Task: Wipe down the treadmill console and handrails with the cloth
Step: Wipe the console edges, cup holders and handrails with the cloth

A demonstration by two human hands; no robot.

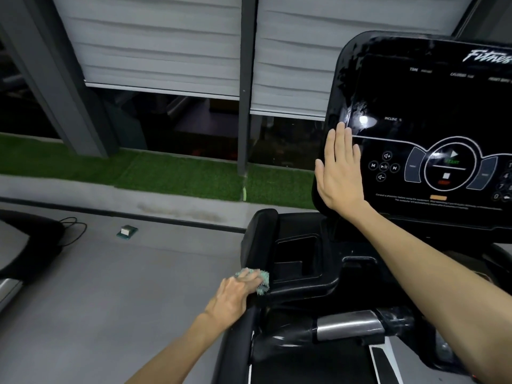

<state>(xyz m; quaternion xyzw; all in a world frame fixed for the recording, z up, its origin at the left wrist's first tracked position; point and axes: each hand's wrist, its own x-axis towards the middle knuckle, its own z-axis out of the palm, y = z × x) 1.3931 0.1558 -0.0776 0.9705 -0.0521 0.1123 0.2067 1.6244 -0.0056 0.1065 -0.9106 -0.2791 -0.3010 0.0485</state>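
Observation:
The glossy black treadmill console [432,106] fills the upper right, with white button markings and a light glare on its left side. My right hand [339,173] lies flat against the console's left edge, fingers straight and pointing up. Below it sits the black tray with a cup holder [296,259]. My left hand [235,293] presses a teal cloth [263,282] onto the tray's left outer edge, where the left handrail [238,336] begins; the fingers curl over the cloth. A silver grip sensor bar [349,325] crosses lower middle.
Grey floor spreads to the left, with a small teal and white object [127,231] and a black cable [73,228]. Part of another machine [25,245] shows at the far left. Green turf [180,176], window frames and grey blinds stand behind.

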